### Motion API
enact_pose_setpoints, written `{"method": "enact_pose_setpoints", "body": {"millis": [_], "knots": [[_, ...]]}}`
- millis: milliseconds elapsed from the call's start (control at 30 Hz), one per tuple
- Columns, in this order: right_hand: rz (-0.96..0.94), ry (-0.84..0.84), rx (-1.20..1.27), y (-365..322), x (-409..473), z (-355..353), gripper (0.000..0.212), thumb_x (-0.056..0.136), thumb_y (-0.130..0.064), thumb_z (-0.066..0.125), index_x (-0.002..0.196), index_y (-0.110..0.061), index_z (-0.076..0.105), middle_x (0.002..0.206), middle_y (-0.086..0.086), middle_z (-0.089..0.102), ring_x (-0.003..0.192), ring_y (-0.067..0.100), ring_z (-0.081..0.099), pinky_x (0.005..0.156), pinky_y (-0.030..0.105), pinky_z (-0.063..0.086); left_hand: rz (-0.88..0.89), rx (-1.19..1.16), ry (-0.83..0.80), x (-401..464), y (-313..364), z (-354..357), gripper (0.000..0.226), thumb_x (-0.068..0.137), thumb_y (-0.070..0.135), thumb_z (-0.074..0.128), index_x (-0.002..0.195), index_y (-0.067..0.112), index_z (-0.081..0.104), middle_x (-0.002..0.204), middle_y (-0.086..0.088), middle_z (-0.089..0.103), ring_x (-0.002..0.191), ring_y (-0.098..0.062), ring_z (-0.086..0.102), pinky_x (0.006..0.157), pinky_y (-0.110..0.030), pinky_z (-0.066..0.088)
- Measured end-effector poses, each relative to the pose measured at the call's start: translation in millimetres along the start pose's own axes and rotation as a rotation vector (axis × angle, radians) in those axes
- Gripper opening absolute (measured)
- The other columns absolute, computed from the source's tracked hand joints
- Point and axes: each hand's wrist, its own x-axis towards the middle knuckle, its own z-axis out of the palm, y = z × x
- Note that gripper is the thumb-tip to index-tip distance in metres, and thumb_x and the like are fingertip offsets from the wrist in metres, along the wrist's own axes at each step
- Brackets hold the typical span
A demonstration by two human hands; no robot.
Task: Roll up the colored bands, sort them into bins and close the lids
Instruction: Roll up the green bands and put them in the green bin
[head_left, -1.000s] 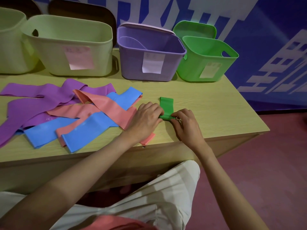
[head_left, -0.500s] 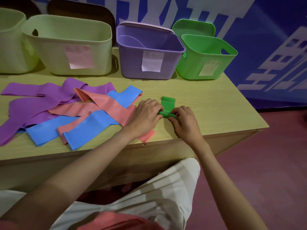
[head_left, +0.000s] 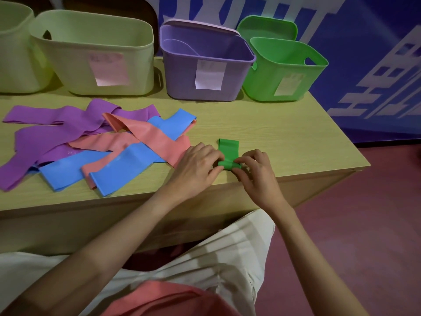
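In the head view, the person is sitting at the desk (head_left: 284, 133) and is rolling a green band (head_left: 228, 153). The band is lying near the front edge of the desk, with its rolled end toward the person and a short flat part pointing away, toward the bins. The left hand (head_left: 196, 166) is pinching the left end of the roll with curled fingers, and the right hand (head_left: 255, 168) is pinching the right end in the same way.

To the left of the hands, a pile of purple, pink and blue bands (head_left: 95, 144) is lying flat and unrolled, and the bands are crossing over each other. At the back of the desk the green bin (head_left: 282, 71) is standing open, with its lid (head_left: 266, 28) leaning behind it. The purple bin (head_left: 205, 65) beside it is open too, and two pale bins (head_left: 91, 53) are standing further to the left.

I judge that the step in hand is the rolling of the first band, and it is almost finished. The next move is calling for both hands to turn the roll over the last flat part, keeping it tight so it is not springing open, and then for one hand to carry it to the green bin. Sorting and closing the lids are not yet done.
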Motion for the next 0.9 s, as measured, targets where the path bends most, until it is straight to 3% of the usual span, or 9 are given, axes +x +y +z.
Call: {"method": "enact_pose_setpoints", "body": {"millis": [333, 533, 900], "knots": [[0.013, -0.007, -0.035, -1, 6, -1, 0.027, 0.093, -0.016, 0.060, 0.115, -0.001, 0.063, 0.099, 0.010, 0.055, 0.093, 0.024, 0.049, 0.079, 0.024, 0.038, -0.016, 0.009, 0.016, 10, -3, -1, 0.021, 0.086, 0.024, 0.070, 0.100, 0.008, 0.068, 0.094, -0.004, 0.065, 0.089, -0.022, 0.059, 0.079, -0.032, 0.041], [-0.017, -0.031, -0.005, 2, 12, -1, 0.017, 0.090, -0.014, 0.065, 0.104, -0.005, 0.063, 0.095, 0.007, 0.056, 0.089, 0.022, 0.048, 0.074, 0.032, 0.043, -0.014, 0.031, -0.038, 18, -4, -6, 0.024, 0.091, 0.027, 0.063, 0.106, 0.009, 0.069, 0.101, -0.004, 0.065, 0.097, -0.021, 0.056, 0.088, -0.037, 0.043], [-0.031, -0.026, -0.057, 6, 24, -3, 0.022, 0.093, -0.013, 0.061, 0.111, -0.002, 0.066, 0.098, 0.011, 0.056, 0.092, 0.026, 0.050, 0.076, 0.033, 0.045, -0.046, 0.037, -0.037, 26, -2, -4, 0.022, 0.091, 0.021, 0.063, 0.110, 0.010, 0.065, 0.108, -0.003, 0.063, 0.104, -0.019, 0.054, 0.093, -0.034, 0.041]]}}
